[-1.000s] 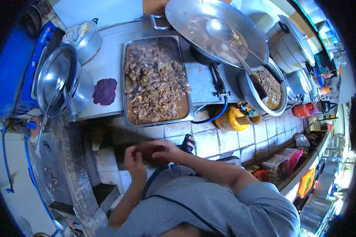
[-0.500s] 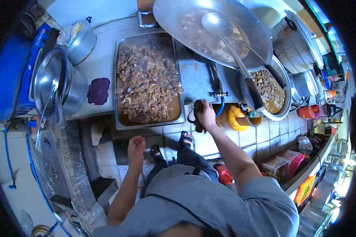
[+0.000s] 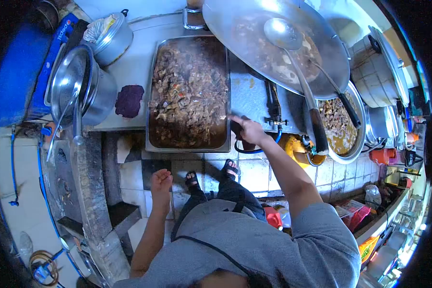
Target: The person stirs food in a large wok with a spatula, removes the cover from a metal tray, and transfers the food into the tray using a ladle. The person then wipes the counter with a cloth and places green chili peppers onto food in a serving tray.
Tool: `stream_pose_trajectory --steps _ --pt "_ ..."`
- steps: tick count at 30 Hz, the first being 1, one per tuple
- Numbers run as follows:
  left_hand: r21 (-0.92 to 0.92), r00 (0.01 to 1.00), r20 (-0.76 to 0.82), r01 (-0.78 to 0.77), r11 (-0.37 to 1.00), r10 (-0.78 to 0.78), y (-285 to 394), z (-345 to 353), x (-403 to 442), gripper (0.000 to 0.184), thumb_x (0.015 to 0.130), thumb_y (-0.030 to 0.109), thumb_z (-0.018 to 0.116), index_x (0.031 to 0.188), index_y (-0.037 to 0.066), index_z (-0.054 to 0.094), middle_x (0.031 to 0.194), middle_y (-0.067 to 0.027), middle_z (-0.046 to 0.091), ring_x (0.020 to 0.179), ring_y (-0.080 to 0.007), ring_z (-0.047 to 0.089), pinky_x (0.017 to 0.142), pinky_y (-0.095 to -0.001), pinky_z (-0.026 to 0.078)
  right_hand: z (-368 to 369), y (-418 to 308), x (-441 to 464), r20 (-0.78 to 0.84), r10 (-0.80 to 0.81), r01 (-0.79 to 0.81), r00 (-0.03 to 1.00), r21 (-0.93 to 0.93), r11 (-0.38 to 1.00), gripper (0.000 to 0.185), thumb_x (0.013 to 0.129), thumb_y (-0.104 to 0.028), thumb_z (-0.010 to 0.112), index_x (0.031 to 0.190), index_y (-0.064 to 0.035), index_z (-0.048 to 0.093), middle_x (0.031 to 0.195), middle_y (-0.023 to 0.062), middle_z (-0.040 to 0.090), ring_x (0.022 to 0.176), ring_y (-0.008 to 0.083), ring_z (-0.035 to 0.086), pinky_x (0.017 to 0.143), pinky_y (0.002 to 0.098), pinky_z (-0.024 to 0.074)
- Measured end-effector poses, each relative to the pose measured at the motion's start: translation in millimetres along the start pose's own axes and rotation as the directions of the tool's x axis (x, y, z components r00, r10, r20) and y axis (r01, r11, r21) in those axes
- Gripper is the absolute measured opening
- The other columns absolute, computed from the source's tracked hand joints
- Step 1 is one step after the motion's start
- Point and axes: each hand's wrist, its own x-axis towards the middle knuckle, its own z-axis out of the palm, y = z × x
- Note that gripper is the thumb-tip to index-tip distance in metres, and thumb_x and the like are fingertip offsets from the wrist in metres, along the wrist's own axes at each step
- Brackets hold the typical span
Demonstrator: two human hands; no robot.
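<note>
My right hand (image 3: pixel 252 131) is at the right rim of a deep metal tray (image 3: pixel 189 150), index finger stretched to the edge. Its other fingers close on a dark folded cloth (image 3: pixel 247 145), partly hidden by the hand. Chopped cooked meat (image 3: pixel 192 103) in brown liquid fills the tray, steaming lightly. My left hand (image 3: pixel 162 180) hangs below the tray's front edge, fingers loosely curled and a little apart, holding nothing. Up and to the right, a big wok (image 3: pixel 338 57) holds brown broth, with a ladle (image 3: pixel 282 34) and another dark-handled tool (image 3: pixel 348 108) leaning across its rim.
A basin (image 3: pixel 360 137) of meat in liquid stands below the wok. A gas valve with a blue hose (image 3: pixel 277 137) is right of the tray. Left are a dark purple cloth (image 3: pixel 129 101), a pot with a strainer (image 3: pixel 74 72) and a lidded pot (image 3: pixel 114 45).
My right hand has come up to the tray's rim with its index finger extended, still holding the cloth. My left hand's fingers have loosened slightly. The whole view has shifted.
</note>
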Motion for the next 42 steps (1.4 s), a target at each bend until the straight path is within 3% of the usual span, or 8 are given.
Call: stream_pose_trajectory --steps 2,5,9,17,22,27,38,42 --pt "-0.006 1.0 -0.004 0.0 1.0 0.0 -1 -3 1 0.026 0.08 0.002 0.053 0.105 0.003 0.046 0.098 -0.0072 0.051 0.087 -0.0135 0.048 0.081 -0.0231 0.038 3 4 -4 -0.054 -0.071 0.072 0.996 0.023 0.997 0.061 0.071 -0.008 0.054 0.127 -0.0253 0.038 0.089 0.0166 0.059 0.071 0.0356 0.058 0.064 0.0438 0.0455" --pt "-0.01 1.0 0.004 -0.021 1.0 0.021 0 -3 4 0.026 0.08 0.002 0.053 0.105 0.003 0.046 0.097 -0.0072 0.052 0.087 -0.014 0.048 0.08 -0.0234 0.038 19 29 14 -0.425 -0.124 0.216 0.897 0.175 0.961 0.048 0.068 0.0 0.049 0.114 -0.0108 0.051 0.092 0.0165 0.06 0.07 0.034 0.058 0.064 0.0375 0.0461" --pt "0.008 0.999 0.007 -0.038 0.999 0.038 -8 -9 8 0.026 0.079 0.004 0.055 0.104 0.005 0.047 0.096 -0.006 0.052 0.083 -0.0135 0.049 0.077 -0.0236 0.038 1 13 52 -0.687 0.428 0.095 0.587 0.583 0.807 0.029 0.069 -0.001 0.055 0.098 -0.0032 0.058 0.081 0.0115 0.063 0.064 0.0282 0.058 0.063 0.0328 0.0466" --pt "0.053 0.998 -0.038 -0.04 0.998 0.042 -26 -44 -14 0.026 0.078 0.009 0.057 0.103 0.01 0.048 0.094 -0.0026 0.053 0.077 -0.0102 0.047 0.067 -0.0241 0.038 17 40 161 -0.822 0.213 0.065 0.528 0.29 0.955 0.023 0.069 -0.003 0.059 0.092 -0.004 0.064 0.085 0.0119 0.064 0.069 0.0254 0.06 0.066 0.0321 0.0466" --pt "0.07 0.978 -0.176 0.128 0.989 -0.114 -36 -64 -25 0.025 0.079 0.008 0.056 0.102 0.01 0.048 0.095 -0.0022 0.053 0.079 -0.0106 0.046 0.068 -0.0225 0.036 31 50 175 -0.844 0.093 0.345 0.529 0.314 0.885 0.027 0.07 0.0 0.055 0.094 -0.0073 0.066 0.088 0.012 0.065 0.072 0.0262 0.06 0.069 0.0307 0.046" --pt "0.113 0.992 -0.113 0.073 0.991 -0.06 -36 -66 -25 0.023 0.079 0.009 0.055 0.101 0.011 0.049 0.097 -0.0017 0.053 0.08 -0.0111 0.046 0.069 -0.0217 0.035 14 36 137 -0.636 0.063 0.098 0.769 0.215 0.972 0.029 0.071 0.003 0.053 0.096 -0.008 0.065 0.089 0.0109 0.064 0.072 0.0249 0.059 0.07 0.0294 0.0455" --pt "0.006 0.997 -0.012 -0.072 0.997 0.073 -30 -63 6 0.023 0.079 0.001 0.054 0.102 0.003 0.049 0.095 -0.0058 0.053 0.083 -0.0131 0.049 0.078 -0.0226 0.039 39 22 45 -0.472 -0.06 0.206 0.88 0.264 0.942 0.027 0.07 0.006 0.051 0.09 -0.0057 0.065 0.083 0.0092 0.063 0.066 0.0203 0.055 0.065 0.0281 0.044" --pt "-0.001 0.998 0.034 -0.059 0.998 0.059 -23 -55 7 0.023 0.079 0.001 0.053 0.102 0.003 0.048 0.097 -0.0065 0.052 0.085 -0.0135 0.049 0.079 -0.0232 0.039 44 11 8 -0.207 0.034 0.114 0.978 0.657 0.745 0.025 0.066 0.008 0.05 0.084 -0.003 0.065 0.079 0.0103 0.063 0.064 0.0221 0.055 0.064 0.0287 0.0438"
